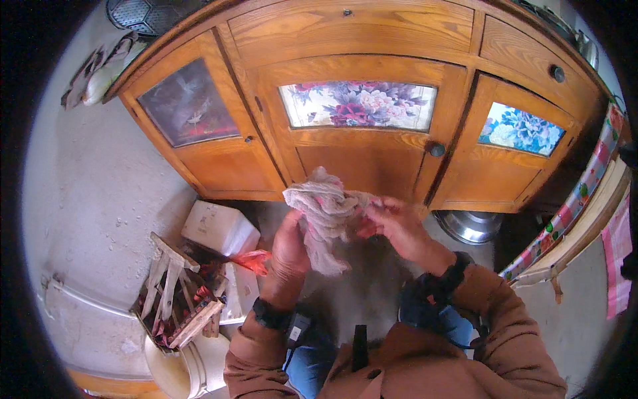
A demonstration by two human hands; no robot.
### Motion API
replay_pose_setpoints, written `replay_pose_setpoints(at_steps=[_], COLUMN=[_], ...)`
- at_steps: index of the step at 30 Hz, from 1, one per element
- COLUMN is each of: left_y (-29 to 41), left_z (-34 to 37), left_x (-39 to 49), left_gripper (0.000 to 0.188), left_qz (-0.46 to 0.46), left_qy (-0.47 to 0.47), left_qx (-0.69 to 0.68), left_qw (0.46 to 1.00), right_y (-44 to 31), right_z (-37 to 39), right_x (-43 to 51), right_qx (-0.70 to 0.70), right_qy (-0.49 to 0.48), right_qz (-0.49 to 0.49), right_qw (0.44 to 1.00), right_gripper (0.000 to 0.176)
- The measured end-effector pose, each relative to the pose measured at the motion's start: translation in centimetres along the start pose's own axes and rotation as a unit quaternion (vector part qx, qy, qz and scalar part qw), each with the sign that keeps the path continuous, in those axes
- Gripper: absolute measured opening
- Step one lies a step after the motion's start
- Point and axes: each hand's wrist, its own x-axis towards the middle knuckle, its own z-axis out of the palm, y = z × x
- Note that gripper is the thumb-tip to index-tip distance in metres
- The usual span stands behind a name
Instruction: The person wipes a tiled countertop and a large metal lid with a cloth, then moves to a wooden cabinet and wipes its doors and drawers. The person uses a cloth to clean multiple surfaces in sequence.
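A crumpled, pale greyish-pink cloth [326,214] is bunched up between my two hands in front of a wooden cabinet [359,167]. My left hand [289,249] grips the cloth from its left side, its fingers mostly hidden behind the folds. On the other side my right hand [394,227] pinches the cloth's right end between thumb and fingers. One loose tail of the fabric hangs down between the wrists. Behind the cloth is the cabinet's middle door, with a floral panel [358,104] and a dark round knob [436,148].
At the left, a cardboard box [219,227] stands by a crate of wood scraps [174,299] above a pale bucket [187,366]. A metal basin [471,227] sits under the cabinet's right end. A table edge with patterned covering [568,214] curves along the right.
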Motion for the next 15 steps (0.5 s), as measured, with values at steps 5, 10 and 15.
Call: replay_pose_setpoints(at_steps=[5,10,15], left_y=[-1.8,-3.0,-4.6], left_z=[-0.7,-3.2,-6.3], left_x=[0.4,0.0,-0.2], left_gripper=[0.056,0.048,0.046], left_qz=[0.048,0.043,0.028], left_qy=[-0.04,-0.015,0.077], left_qx=[-0.027,-0.004,-0.001], left_qw=[0.998,0.999,0.997], right_y=[0.2,0.8,1.2], right_z=[-2.1,-4.0,-5.5], right_x=[0.9,0.7,0.7], right_qx=[0.167,0.215,0.271], right_qy=[0.039,0.059,0.008], right_qz=[-0.069,-0.12,-0.135], right_qw=[0.983,0.967,0.953], right_gripper=[0.026,0.028,0.031])
